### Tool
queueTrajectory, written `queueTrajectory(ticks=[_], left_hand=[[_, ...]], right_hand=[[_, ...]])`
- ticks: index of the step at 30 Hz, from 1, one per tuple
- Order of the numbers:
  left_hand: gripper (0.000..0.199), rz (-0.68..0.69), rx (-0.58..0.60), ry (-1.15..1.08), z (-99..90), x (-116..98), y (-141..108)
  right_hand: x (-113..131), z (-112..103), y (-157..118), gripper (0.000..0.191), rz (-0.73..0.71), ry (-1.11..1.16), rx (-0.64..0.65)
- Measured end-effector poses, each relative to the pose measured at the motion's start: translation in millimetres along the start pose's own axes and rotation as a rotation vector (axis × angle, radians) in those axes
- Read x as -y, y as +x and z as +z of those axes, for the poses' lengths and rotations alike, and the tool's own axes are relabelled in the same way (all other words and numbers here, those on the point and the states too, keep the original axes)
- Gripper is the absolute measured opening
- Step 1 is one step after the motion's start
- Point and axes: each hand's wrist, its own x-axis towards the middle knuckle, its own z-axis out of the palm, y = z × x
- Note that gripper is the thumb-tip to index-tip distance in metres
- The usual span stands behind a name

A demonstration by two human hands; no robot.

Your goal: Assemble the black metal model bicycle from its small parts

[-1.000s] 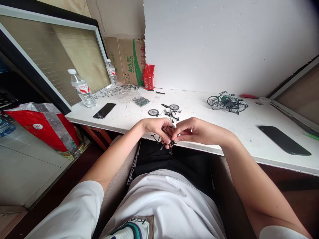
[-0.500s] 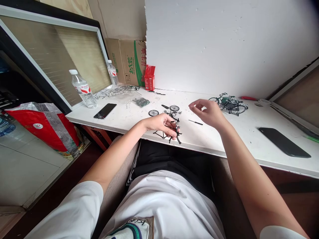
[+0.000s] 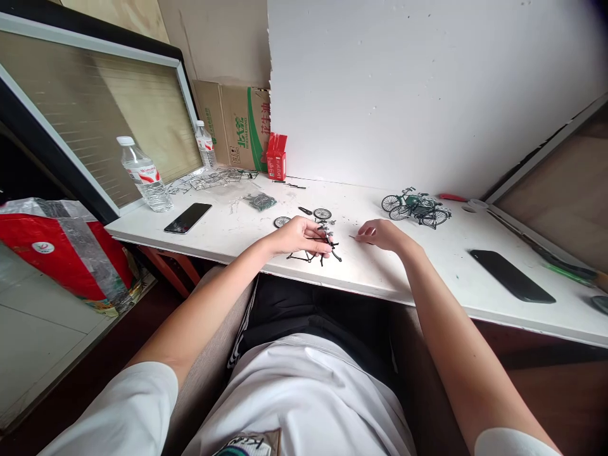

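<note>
My left hand [image 3: 300, 237] is closed on a small black bicycle frame [image 3: 336, 253] above the front edge of the white table [image 3: 247, 234]. To the right, my right hand [image 3: 380, 234] pinches a thin screwdriver [image 3: 354, 237] at the table surface; the fingers cover most of its handle. Behind my left hand lie two small spoked wheels, one [image 3: 322, 214] in full view and the other [image 3: 282, 221] partly covered by the hand. A small black part [image 3: 304, 210] rests beside them.
Assembled model bicycles [image 3: 415, 208] stand at the back right, near a black phone [image 3: 512, 275]. On the left are another phone [image 3: 188, 218], a water bottle [image 3: 146, 174], a bag of green parts [image 3: 260, 201] and black sprues [image 3: 223, 178]. A red box [image 3: 276, 156] stands behind.
My right hand has come down to the table and taken hold of the screwdriver that lay there. My left hand still holds the frame. The camera view has shifted slightly.
</note>
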Motion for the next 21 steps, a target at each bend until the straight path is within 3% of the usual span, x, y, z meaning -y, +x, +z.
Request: queueTrajectory(ticks=[4,11,17,21], left_hand=[[0.048,0.021,-0.059,-0.016,3.2,-4,-1],[0.047,0.05,-0.15,-0.048,6.1,-9,-1],[0.047,0.061,-0.186,-0.038,2.8,-8,-2],[0.047,0.072,-0.198,-0.008,-0.5,-8,-3]], right_hand=[[-5,5,5,0.027,0.012,-0.003,0.0],[-11,-8,-2,0.042,0.042,-0.017,0.067],[-4,-8,-5,0.021,0.098,-0.078,0.152],[6,-4,-10,0.016,0.105,-0.112,0.118]])
